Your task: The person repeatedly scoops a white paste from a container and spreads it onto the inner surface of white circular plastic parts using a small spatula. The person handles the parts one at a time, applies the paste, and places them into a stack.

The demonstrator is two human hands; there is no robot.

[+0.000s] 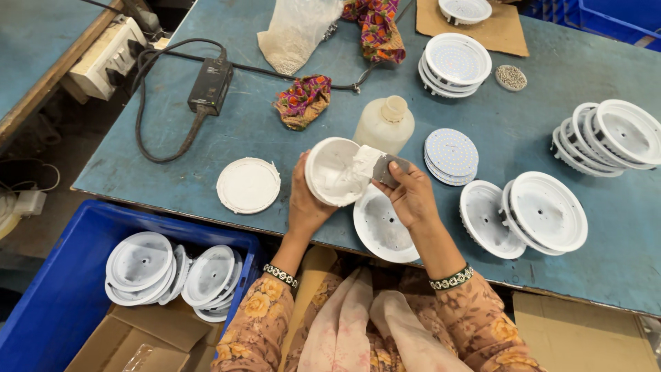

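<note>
Round white lamp housing (330, 172) sits tilted in my left hand (305, 200), fingers wrapped behind its rim, just above the near edge of the blue tabletop (275, 148). It looks like light, stiff plastic, thin at the lip, so I judge the rim the safest hold. My right hand (412, 193) is closed on a flat brush (375, 165) smeared with white paste, its tip inside the housing; that paste will likely make things slippery. Another housing (383, 226) lies beneath, a capped plastic bottle (384, 124) beyond.

Clear plastic bag (297, 31), table's far edge
</note>
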